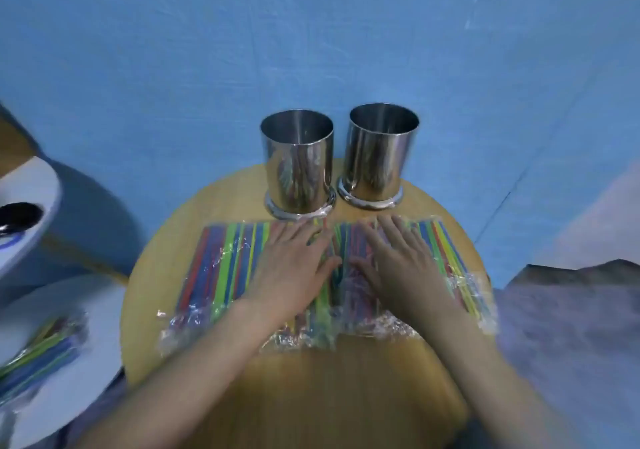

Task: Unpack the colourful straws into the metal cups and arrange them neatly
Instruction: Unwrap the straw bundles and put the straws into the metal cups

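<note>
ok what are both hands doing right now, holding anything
Left hand: open, flat on the packs of straws, gripping nothing.
Right hand: open, flat on the packs too, gripping nothing.

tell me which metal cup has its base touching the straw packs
The left metal cup, in front of the left hand. Its base meets the wrapped straw packs; the right metal cup sits slightly farther back, with bare table showing before it.

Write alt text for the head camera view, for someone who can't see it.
Left hand and right hand lie flat on wrapped packs of straws on a round wooden table. Two metal cups stand upright behind, apparently empty, against a blue wall.
</note>
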A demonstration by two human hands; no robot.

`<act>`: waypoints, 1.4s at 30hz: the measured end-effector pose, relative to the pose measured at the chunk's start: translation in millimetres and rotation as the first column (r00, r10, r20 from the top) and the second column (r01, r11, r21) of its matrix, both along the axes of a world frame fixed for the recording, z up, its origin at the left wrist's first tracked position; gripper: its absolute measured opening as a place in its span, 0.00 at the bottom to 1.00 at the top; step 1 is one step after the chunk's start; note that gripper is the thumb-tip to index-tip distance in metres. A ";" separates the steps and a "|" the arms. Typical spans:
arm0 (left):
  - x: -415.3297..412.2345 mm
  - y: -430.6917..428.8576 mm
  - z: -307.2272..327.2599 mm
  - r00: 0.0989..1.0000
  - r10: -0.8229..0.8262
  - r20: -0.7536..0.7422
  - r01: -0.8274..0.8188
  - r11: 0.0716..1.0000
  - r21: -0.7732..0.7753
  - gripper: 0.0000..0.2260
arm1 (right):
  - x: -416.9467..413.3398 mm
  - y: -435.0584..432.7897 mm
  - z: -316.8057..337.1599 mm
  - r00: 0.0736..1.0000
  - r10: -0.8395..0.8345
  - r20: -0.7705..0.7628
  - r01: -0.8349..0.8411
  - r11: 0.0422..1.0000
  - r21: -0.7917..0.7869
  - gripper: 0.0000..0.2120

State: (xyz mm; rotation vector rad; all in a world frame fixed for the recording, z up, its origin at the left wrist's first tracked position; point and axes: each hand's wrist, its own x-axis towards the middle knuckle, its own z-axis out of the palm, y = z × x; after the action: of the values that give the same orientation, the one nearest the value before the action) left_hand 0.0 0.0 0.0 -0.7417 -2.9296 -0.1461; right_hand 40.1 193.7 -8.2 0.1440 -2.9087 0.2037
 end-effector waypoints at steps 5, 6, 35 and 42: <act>31.9 -0.3 -11.1 0.997 0.012 0.076 -0.020 0.994 0.107 0.27 | 21.9 -0.5 -17.1 0.987 -0.069 0.147 0.064 0.997 0.038 0.35; 37.4 -0.1 -17.7 0.996 0.012 0.092 -0.022 0.993 0.115 0.27 | 26.0 -2.2 -23.5 0.987 -0.071 0.143 0.067 0.997 0.035 0.37; -6.8 17.7 -11.9 0.902 -0.291 0.319 0.205 0.939 0.276 0.24 | 31.4 49.8 -24.0 0.999 0.027 0.020 -0.021 0.961 -0.275 0.12; -5.2 29.1 -18.2 0.886 -0.307 0.349 0.274 0.951 0.141 0.26 | 34.2 62.4 -19.0 0.996 -0.057 0.070 0.074 0.963 -0.258 0.12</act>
State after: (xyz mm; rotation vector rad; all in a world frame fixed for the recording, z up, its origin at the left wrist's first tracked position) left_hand -5.2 29.1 -18.2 -1.2628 -3.1009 -0.4884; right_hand 74.3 256.1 -27.1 -0.0028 -2.9067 0.5856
